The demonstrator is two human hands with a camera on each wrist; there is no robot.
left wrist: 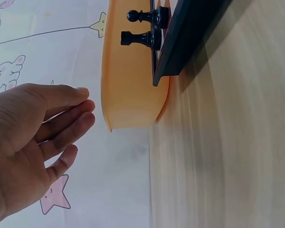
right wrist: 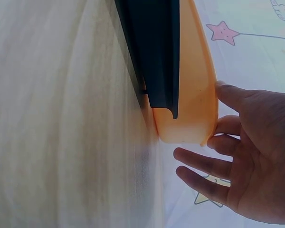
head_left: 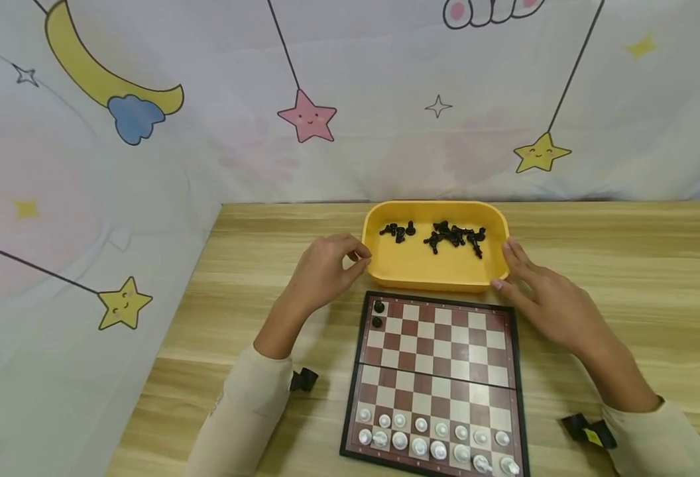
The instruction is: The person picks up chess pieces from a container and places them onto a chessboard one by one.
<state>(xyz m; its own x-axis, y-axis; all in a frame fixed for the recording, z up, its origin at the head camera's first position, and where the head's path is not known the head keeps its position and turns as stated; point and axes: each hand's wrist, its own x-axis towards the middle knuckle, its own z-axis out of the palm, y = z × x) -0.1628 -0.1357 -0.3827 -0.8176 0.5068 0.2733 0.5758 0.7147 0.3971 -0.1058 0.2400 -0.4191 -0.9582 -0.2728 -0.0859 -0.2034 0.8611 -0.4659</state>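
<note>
A yellow tray point(head_left: 421, 268) with several black chess pieces point(head_left: 454, 235) lying in two loose groups stands behind the chessboard point(head_left: 433, 344). My left hand point(head_left: 331, 268) is beside the tray's left end. In the left wrist view its fingers point(left wrist: 71, 126) are loosely bent, hold nothing and are apart from the tray. My right hand point(head_left: 543, 298) touches the tray's right front corner with thumb and fingers, the other fingers spread out. On the board's far left corner stand a black rook point(left wrist: 137, 38) and a black pawn point(left wrist: 145, 16).
White chess pieces point(head_left: 420, 447) stand in two rows along the board's near edge. All this is on a wooden table point(head_left: 618, 265). A cloth backdrop point(head_left: 380, 152) printed with stars hangs behind and to the left.
</note>
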